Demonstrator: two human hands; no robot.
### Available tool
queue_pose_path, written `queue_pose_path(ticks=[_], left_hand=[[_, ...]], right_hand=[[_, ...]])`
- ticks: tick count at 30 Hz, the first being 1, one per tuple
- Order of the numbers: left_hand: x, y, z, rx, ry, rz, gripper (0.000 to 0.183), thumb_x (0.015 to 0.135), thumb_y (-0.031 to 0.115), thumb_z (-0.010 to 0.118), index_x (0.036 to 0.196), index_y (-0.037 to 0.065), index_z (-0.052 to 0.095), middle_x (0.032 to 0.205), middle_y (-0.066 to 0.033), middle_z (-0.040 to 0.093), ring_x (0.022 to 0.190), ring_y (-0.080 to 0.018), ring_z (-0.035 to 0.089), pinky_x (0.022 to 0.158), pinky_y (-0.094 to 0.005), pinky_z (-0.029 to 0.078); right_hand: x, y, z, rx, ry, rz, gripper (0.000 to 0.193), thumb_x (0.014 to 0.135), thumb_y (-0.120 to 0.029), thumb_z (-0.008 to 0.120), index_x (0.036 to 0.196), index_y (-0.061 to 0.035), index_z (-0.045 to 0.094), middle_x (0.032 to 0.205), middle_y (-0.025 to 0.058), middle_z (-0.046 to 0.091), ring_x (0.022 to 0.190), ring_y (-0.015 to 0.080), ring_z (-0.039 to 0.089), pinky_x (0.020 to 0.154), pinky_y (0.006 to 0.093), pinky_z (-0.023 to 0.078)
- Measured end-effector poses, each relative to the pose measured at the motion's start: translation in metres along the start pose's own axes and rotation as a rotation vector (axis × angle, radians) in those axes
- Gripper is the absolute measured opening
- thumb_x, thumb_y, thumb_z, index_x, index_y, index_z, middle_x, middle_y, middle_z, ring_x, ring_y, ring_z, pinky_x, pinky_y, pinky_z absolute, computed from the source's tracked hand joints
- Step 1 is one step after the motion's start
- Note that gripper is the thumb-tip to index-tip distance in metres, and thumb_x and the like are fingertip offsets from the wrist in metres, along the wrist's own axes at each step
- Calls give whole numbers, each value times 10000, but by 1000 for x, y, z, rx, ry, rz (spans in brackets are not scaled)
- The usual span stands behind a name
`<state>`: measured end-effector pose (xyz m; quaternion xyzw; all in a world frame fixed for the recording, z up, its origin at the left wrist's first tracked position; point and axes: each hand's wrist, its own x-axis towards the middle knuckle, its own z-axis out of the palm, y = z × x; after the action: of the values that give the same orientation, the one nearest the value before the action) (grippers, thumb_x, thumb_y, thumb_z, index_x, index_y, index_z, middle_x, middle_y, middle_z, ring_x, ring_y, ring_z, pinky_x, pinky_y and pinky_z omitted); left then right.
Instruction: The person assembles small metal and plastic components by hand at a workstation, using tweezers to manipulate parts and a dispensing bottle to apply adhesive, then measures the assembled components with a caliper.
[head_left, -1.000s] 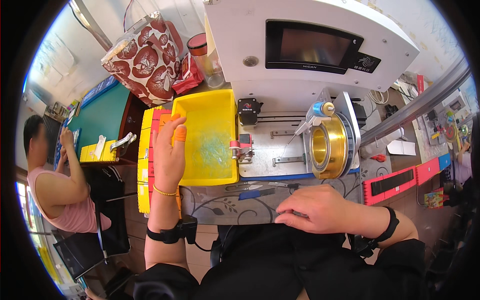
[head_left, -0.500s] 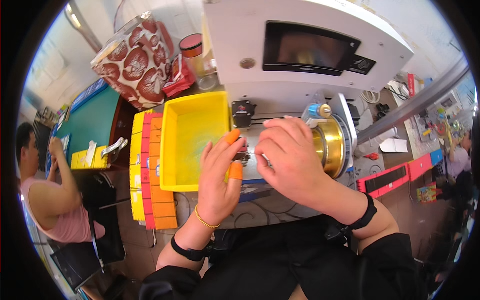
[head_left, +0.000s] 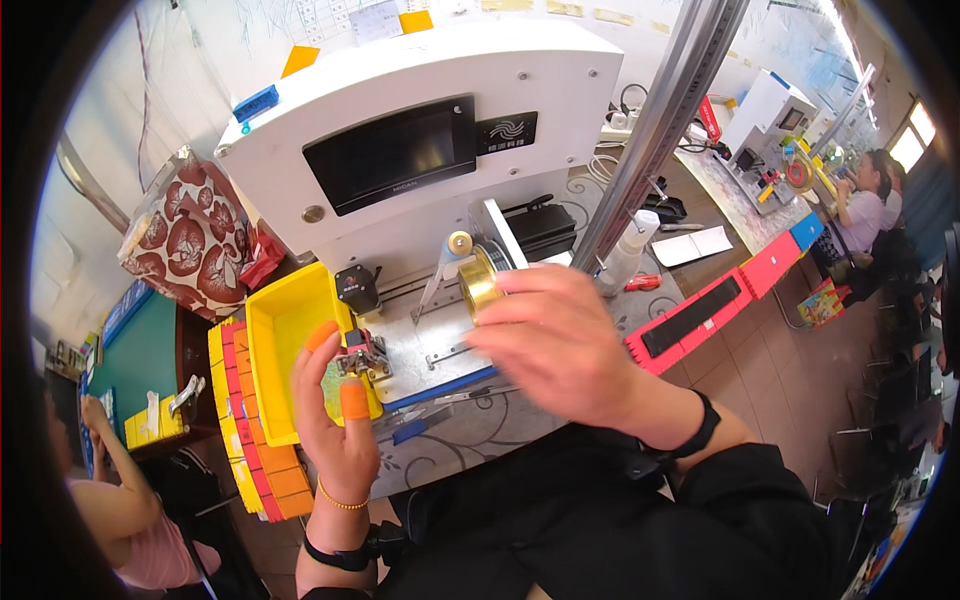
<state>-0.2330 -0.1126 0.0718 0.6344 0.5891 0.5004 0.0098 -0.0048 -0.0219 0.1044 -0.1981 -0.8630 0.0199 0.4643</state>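
Gold drum (head_left: 481,285) is standing on edge toward the right end of the metal bed (head_left: 405,372), below the white machine (head_left: 400,85), with our right hand (head_left: 560,345) partly hiding it. Our right fingers are curving loosely across its near side and blurring; we cannot tell whether they are touching it or gripping anything. Our left hand (head_left: 345,440) is hanging just beside the small clamp fixture (head_left: 365,355), its orange-capped fingers spreading open and showing nothing between them; a fine thread would be too thin for us to see.

For good handling, we should be guiding lightly with the right fingertips, bearing on the drum's rim rather than pushing it sideways, and staying clear of the tapered nozzle (head_left: 427,295) that is slanting down just left of it. We should also be keeping the left fingers relaxed near the clamp, so that nothing is snagging.

As for direction, the drum's turning axis is lying roughly level, running left to right along the bed, with one round face pointing left toward the clamp. Being a short ring, it is extending most across its upright diameter, not along that axis.
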Motion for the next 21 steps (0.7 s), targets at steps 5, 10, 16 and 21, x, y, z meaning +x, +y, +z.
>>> queue_pose_path(ticks=[5,10,16,21], left_hand=[[11,59,22,-730,-440,-81,464,922,37,534,1370,8,416,1036,-122,663,843,-186,655,827,-327,503],[27,110,90,-908,-857,-297,591,970,87,485,1487,60,200,1000,-125,653,764,-145,644,741,-275,516],[45,118,179,-816,-593,-486,498,972,147,527,1417,37,332,808,-83,663,561,-105,604,545,-236,477],[54,119,204,-700,-501,-483,345,957,168,551,1265,21,505,701,-71,652,503,-114,593,484,-259,460]], right_hand=[[-71,46,-49,-88,187,381,186,800,-84,733,965,-63,648,945,55,620,901,198,597,804,302,466],[-73,87,-67,448,343,867,196,907,-110,636,1087,-40,600,947,4,589,852,67,545,748,218,433],[-49,106,-64,805,370,846,187,934,-127,619,1084,-19,591,954,-18,590,838,25,524,714,175,425],[-42,108,-61,821,378,827,164,928,-112,628,1057,-16,592,937,-14,602,812,23,528,696,170,427]])
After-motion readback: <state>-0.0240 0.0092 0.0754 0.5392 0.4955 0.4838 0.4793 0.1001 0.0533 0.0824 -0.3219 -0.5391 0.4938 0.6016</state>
